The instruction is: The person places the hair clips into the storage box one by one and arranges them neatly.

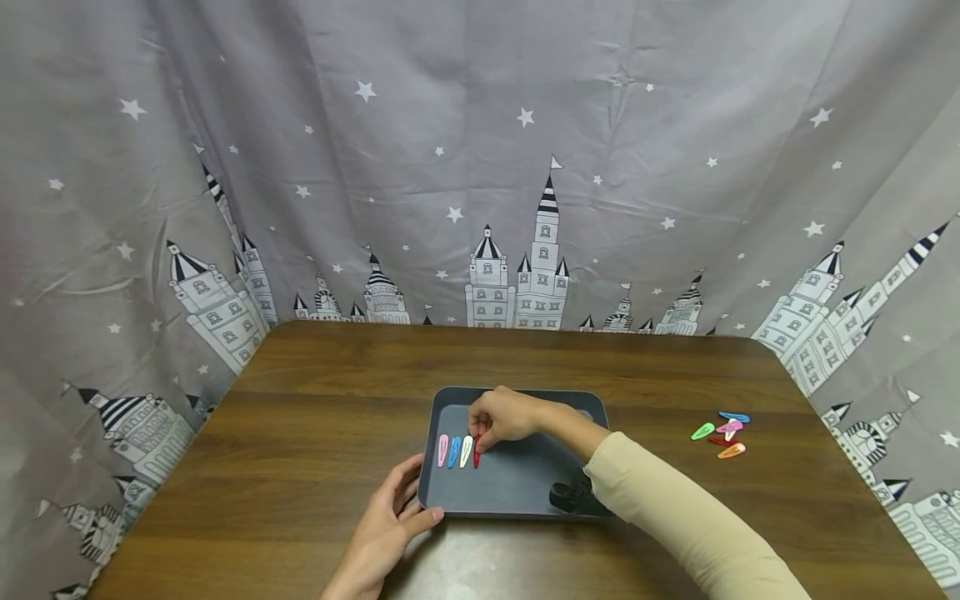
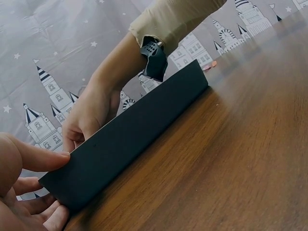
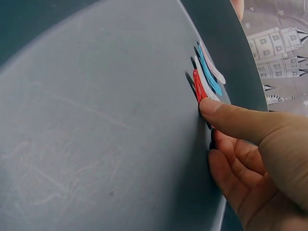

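Room in tray [image 1: 513,487] front; right forearm [image 1: 573,429], 4 clips [image 1: 466,452] obstruct.

A brown wooden desk [image 1: 315,425] with dark grain and rounded far corners spread beneath everything, a pale sheen showing at its near edge. Behind it and along both sides hung a grey curtain [image 1: 420,92], creased and softly folded, scattered with white stars [image 1: 454,214]. Along its lower part ran printed black-and-white castles [image 1: 223,308]. Near the middle, a tall tower [image 1: 546,250] with a striped spire and small flag stood beside a shorter tower [image 1: 490,283]; a domed building [image 1: 386,293] appeared to their left.
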Motion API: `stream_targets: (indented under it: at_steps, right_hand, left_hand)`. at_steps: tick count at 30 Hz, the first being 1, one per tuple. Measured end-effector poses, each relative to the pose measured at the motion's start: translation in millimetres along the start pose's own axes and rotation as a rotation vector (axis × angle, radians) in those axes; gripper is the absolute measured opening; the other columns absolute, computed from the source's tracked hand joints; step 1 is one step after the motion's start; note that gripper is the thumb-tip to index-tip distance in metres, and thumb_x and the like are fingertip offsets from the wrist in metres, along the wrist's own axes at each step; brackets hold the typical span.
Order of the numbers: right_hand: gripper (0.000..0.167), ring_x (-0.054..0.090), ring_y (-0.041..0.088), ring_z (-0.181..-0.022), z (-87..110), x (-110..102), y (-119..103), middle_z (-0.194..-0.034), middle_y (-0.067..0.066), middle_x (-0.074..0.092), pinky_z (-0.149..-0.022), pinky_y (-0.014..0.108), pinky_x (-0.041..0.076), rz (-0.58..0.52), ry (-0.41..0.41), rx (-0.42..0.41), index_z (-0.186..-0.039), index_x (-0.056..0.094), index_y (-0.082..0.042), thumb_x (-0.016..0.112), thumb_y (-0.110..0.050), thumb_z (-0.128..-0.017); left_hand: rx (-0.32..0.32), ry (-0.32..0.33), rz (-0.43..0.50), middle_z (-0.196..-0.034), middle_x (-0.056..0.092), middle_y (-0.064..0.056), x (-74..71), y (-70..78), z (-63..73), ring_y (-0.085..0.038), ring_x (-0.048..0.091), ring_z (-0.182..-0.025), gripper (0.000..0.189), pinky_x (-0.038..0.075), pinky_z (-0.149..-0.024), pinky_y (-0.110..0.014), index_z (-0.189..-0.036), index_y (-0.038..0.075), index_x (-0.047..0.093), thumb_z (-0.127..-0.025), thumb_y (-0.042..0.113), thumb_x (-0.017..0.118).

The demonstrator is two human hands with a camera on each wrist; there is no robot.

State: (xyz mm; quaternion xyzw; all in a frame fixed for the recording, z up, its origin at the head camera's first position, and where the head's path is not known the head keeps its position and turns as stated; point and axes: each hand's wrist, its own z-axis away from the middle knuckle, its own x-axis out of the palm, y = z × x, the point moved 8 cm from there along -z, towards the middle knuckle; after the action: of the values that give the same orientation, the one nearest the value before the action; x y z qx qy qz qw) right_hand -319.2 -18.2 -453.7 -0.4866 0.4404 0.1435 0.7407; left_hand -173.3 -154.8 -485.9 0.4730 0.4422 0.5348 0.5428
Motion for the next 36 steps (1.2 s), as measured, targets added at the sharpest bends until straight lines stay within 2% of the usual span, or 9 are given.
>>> stream_targets:
  at_steps: [7,15,26,36]
  right_hand:
    - [0.018,0.057,0.003,-0.069,0.5,0.4,2.1,-0.073,-0.01,0.063,-0.061,0.019,0.048,-0.034,0.015,-0.007,-0.086,0.069,-0.013,0.087,-0.01,-0.085]
    - [0.019,0.057,0.004,-0.069,-0.3,-0.2,1.1,-0.074,-0.009,0.062,-0.062,0.019,0.049,-0.047,0.016,-0.018,-0.086,0.069,-0.013,0.088,-0.01,-0.084]
    - [0.017,0.057,0.004,-0.069,-1.1,0.0,2.1,-0.075,-0.009,0.062,-0.062,0.019,0.049,-0.05,-0.005,-0.023,-0.088,0.07,-0.011,0.086,-0.007,-0.085]
    - [0.016,0.056,0.003,-0.069,1.8,-1.3,-0.8,-0.075,-0.009,0.061,-0.061,0.019,0.048,-0.04,-0.017,-0.034,-0.09,0.071,-0.01,0.086,-0.01,-0.085]
  left_hand:
    - [-0.014,0.015,0.01,-0.156,0.04,-0.028,-0.1,-0.4,0.8,-0.045,0.042,-0.141,0.077,0.051,-0.105,-0.045,-0.155,0.001,0.039,-0.086,-0.01,0.074]
    - [-0.003,0.003,0.008,-0.157,0.038,-0.029,-1.1,1.1,1.5,-0.046,0.04,-0.142,0.078,0.051,-0.104,-0.042,-0.155,0.0,0.037,-0.087,-0.009,0.074]
    - [-0.009,0.008,0.0,-0.157,0.038,-0.03,-1.1,-0.1,0.1,-0.046,0.039,-0.142,0.079,0.048,-0.108,-0.047,-0.155,0.0,0.037,-0.086,-0.01,0.074]
    - [0.002,0.018,0.015,-0.155,0.041,-0.029,-1.0,-0.5,1.4,-0.045,0.041,-0.141,0.077,0.049,-0.107,-0.047,-0.154,0.0,0.04,-0.085,-0.011,0.074]
